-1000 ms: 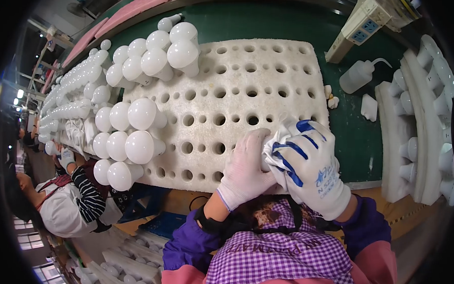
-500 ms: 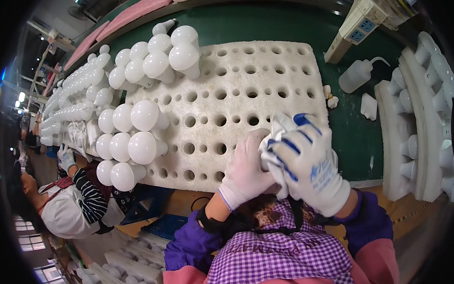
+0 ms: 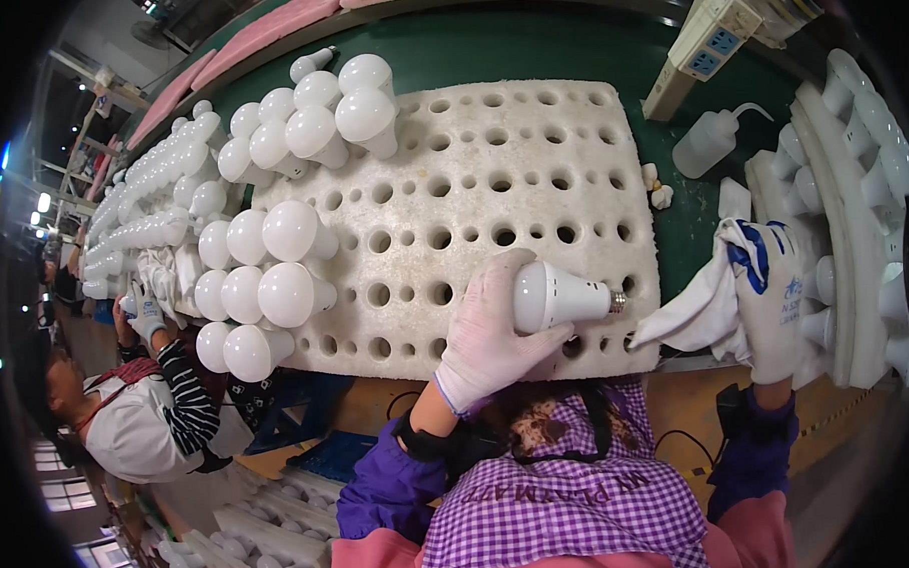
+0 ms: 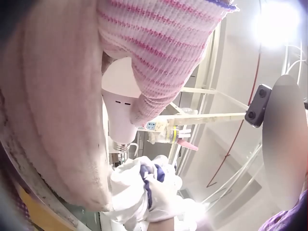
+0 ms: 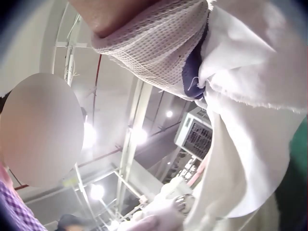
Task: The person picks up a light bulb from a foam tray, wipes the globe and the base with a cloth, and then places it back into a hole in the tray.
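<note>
In the head view the left hand [image 3: 491, 333], in a pale glove, grips a white bulb [image 3: 553, 297] by its rounded dome, the metal screw base pointing right over the foam board [image 3: 421, 175]. The left wrist view shows thumb and fingers around that bulb [image 4: 120, 106]. Off to the right, the right hand [image 3: 772, 298], in a white glove with blue patches, holds a crumpled white cloth [image 3: 695, 304] that hangs toward the board's lower right corner. In the right wrist view the cloth [image 5: 240, 144] covers most of the fingers.
Bulbs [image 3: 295, 295] stand in the board's left part. A squeeze bottle [image 3: 705, 143] and a socket post [image 3: 697, 50] are beyond its right edge. Upright foam boards with bulbs [image 3: 838, 231] line the far right. Another person [image 3: 144, 420] works at the left.
The right hand and cloth have moved off the bulb to the right, leaving the bulb uncovered. The left hand still grips the bulb in about the same place.
</note>
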Available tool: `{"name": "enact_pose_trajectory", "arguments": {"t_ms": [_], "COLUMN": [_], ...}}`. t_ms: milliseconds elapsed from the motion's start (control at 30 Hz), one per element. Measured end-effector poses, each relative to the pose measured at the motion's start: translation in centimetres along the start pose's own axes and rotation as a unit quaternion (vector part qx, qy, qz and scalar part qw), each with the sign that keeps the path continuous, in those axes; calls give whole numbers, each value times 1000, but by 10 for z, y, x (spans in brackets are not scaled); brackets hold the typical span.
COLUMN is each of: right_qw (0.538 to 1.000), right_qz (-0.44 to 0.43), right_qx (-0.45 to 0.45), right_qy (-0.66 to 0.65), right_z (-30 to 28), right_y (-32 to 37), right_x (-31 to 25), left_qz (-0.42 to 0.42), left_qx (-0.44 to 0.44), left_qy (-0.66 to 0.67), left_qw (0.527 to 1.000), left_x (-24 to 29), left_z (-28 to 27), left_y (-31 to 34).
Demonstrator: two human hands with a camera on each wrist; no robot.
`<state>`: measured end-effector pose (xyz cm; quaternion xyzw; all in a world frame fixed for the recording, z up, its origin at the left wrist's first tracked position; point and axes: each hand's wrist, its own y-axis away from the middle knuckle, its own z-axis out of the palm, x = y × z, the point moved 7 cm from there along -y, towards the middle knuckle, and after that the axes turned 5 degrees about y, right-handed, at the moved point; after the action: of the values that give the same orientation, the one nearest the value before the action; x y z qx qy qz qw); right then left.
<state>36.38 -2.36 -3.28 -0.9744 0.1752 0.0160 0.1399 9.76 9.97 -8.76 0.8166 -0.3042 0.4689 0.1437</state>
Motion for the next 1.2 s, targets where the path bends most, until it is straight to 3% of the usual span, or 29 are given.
{"name": "enact_pose_trajectory", "arguments": {"t_ms": [133, 200, 267, 367, 600, 700, 800, 833, 867, 933, 967, 1100, 1133, 1200], "right_qw": [998, 999, 989, 972, 980, 995, 999, 999, 999, 995, 994, 997, 997, 996], "right_qz": [-7, -16, 62, 93, 88, 33, -7, 1, -1, 80, 96, 75, 56, 88], "right_qx": [-33, -1, 10, -6, -13, 54, 38, -11, -10, 46, 25, 1, 44, 3], "right_qy": [61, -34, -133, -214, -178, -72, -32, -36, -37, -32, -48, -12, 9, -11], "right_z": [43, 31, 32, 37, 74, 74, 80, 87, 96, 108, 112, 121, 127, 147], "right_y": [15, 9, 4, -14, -60, -67, -66, -68, -68, -68, -70, -67, -64, -69], "right_x": [17, 0, 7, 5, 8, -8, -27, -28, -27, -8, -1, -9, -8, 3], "left_qz": [22, 8, 18, -2, 13, 8, 3, 9, 16, 13, 9, 20, 16, 5], "left_qx": [14, 14, 9, 11, 27, 23, 26, 25, 24, 25, 26, 33, 31, 37], "left_qy": [-9, -35, -30, -33, -26, -29, -26, -29, -33, -20, -6, -33, -40, -52], "left_qw": [1000, 999, 999, 999, 999, 999, 999, 999, 999, 999, 1000, 999, 999, 998], "left_x": [6, 1, 4, 2, 1, 1, 0, 1, 2, 3, 3, 4, 6, 5], "left_z": [0, 1, 2, 1, 2, 2, 2, 2, 2, 2, 2, 1, 1, -1], "left_y": [-1, 2, 1, 2, 4, 3, 2, 2, 2, 1, 2, 1, 1, 2]}}
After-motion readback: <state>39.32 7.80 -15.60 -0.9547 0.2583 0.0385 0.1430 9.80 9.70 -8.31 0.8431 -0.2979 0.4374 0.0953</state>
